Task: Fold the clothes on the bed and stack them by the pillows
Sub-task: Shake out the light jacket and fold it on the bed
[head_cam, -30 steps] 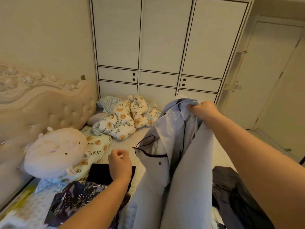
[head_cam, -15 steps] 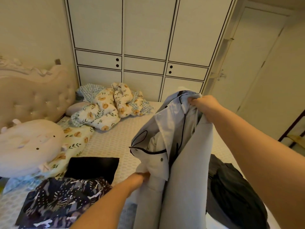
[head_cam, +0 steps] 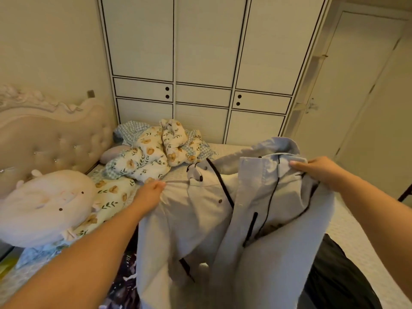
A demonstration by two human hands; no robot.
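Note:
A pale grey-blue shirt with black piping and dark buttons [head_cam: 234, 215] hangs spread above the bed between my two hands. My left hand [head_cam: 151, 192] pinches its left shoulder edge. My right hand [head_cam: 318, 170] grips the cloth near the collar on the right. A dark patterned garment [head_cam: 124, 284] lies under the shirt at the lower left, mostly hidden. A black garment [head_cam: 334, 277] lies on the bed at the lower right. A round cream plush pillow [head_cam: 44, 206] and a floral pillow [head_cam: 109, 197] sit by the headboard.
A crumpled floral and checked quilt [head_cam: 156, 152] is heaped at the far side of the bed. The tufted headboard [head_cam: 51, 134] stands at left. White wardrobe doors [head_cam: 200, 63] rise behind the bed, with a room door [head_cam: 356, 97] at right.
My left hand rose from low on the shirt to its left shoulder and pulled it out sideways. The shirt went from hanging bunched to spread wide. The view swung slightly left.

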